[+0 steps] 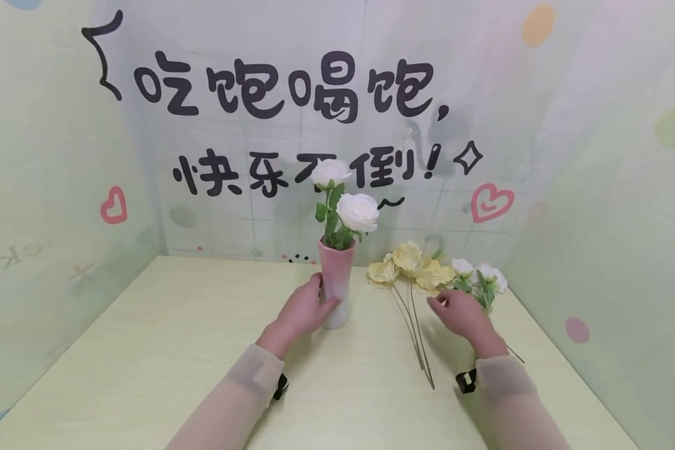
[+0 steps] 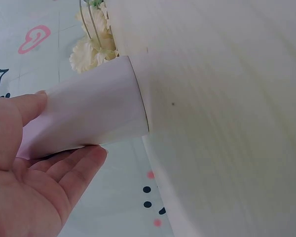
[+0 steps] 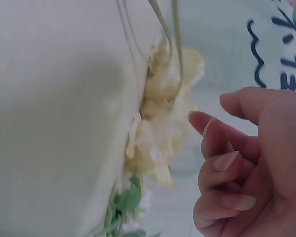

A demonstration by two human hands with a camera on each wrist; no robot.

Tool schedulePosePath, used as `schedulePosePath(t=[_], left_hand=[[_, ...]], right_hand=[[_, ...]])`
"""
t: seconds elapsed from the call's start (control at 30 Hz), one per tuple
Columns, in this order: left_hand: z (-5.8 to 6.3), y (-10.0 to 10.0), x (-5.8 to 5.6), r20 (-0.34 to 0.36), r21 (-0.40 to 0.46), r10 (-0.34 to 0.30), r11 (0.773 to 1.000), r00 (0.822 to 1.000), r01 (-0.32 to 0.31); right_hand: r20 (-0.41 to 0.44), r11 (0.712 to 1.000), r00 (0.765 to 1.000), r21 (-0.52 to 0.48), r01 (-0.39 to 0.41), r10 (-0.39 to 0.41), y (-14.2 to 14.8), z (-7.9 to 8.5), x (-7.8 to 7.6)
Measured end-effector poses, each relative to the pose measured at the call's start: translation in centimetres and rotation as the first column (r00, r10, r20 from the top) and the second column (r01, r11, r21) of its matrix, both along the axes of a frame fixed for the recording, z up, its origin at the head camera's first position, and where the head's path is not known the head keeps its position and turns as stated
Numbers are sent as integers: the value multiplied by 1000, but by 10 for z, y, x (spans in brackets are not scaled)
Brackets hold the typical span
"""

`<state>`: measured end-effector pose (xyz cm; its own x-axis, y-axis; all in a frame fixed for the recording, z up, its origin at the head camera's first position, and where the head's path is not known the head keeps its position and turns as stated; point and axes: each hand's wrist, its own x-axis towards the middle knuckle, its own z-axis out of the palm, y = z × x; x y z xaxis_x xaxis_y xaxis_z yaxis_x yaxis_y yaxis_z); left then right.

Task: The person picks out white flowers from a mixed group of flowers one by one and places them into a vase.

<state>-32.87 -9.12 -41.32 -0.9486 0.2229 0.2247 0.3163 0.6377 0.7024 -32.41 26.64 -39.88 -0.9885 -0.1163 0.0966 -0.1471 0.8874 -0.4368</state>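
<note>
A tall vase (image 1: 337,275), pink at the top and fading to pale below, stands upright on the table. Two white roses (image 1: 358,212) with green leaves rise out of it. My left hand (image 1: 299,310) holds the vase low on its left side, thumb on the near face and fingers around the back. Several pale yellow flowers (image 1: 409,259) on long thin stems lie to the right. Just in front of their blooms hovers my right hand (image 1: 465,317), fingers loosely bent. Its thumb and index fingertip are apart in the right wrist view, nothing between them.
Smaller white flowers (image 1: 490,278) with green leaves lie at the table's right edge, partly behind the right hand. A printed backdrop (image 1: 298,131) walls in the back and both sides of the pale wooden table (image 1: 146,350).
</note>
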Motion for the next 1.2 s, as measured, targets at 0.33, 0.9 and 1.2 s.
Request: schedulePosePath(t=[0.33, 0.9, 1.2], left_hand=[[1, 0, -1, 9, 5, 1, 1000, 1000, -1], [0, 0, -1, 16, 11, -1, 1000, 1000, 0], [1, 0, 0, 30, 17, 2, 1000, 1000, -3]], right_hand=[[-26, 981, 981, -49, 190, -192, 61, 13, 3], [228, 962, 935, 85, 259, -272, 80, -1, 6], [172, 987, 972, 13, 162, -161, 63, 4, 2]])
